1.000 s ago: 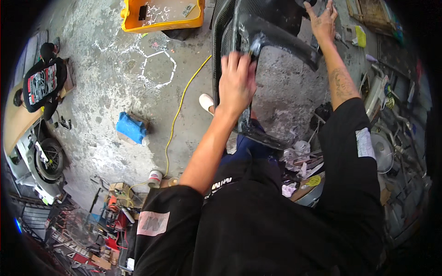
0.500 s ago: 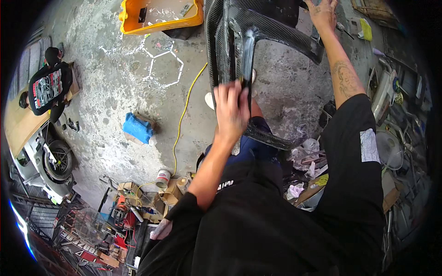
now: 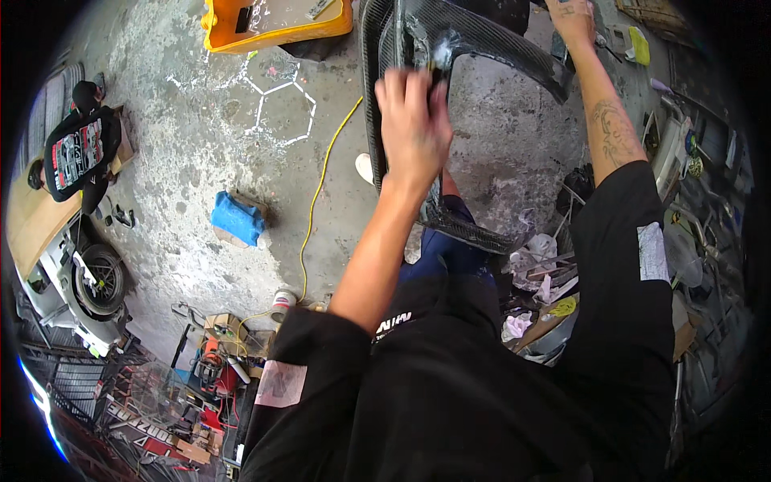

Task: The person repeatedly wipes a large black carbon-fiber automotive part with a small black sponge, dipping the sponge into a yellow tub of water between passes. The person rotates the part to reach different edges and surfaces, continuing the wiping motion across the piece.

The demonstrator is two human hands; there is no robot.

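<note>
A glossy black carbon-fibre frame-like panel point(image 3: 502, 64) stands in front of me, wet-looking, with a whitish wet smear at its inner corner. My left hand point(image 3: 414, 124) is closed over its long upright bar, knuckles up and slightly blurred. Whatever lies under those fingers is hidden. My right hand point(image 3: 572, 22) reaches to the top edge of the view, beside the panel's far right part; its fingers are mostly cut off there.
A yellow tub point(image 3: 277, 36) with whitish liquid stands at the far left. A yellow hose point(image 3: 324, 173) crosses the concrete floor near a blue cloth-covered block point(image 3: 238, 218). Another person point(image 3: 79, 149) crouches at left near a motorcycle point(image 3: 92, 277). Clutter point(image 3: 546, 273) lies at right.
My left hand has slid away from me along the bar, toward the whitish corner. The right hand has shifted slightly up and right, and the view has moved a little.
</note>
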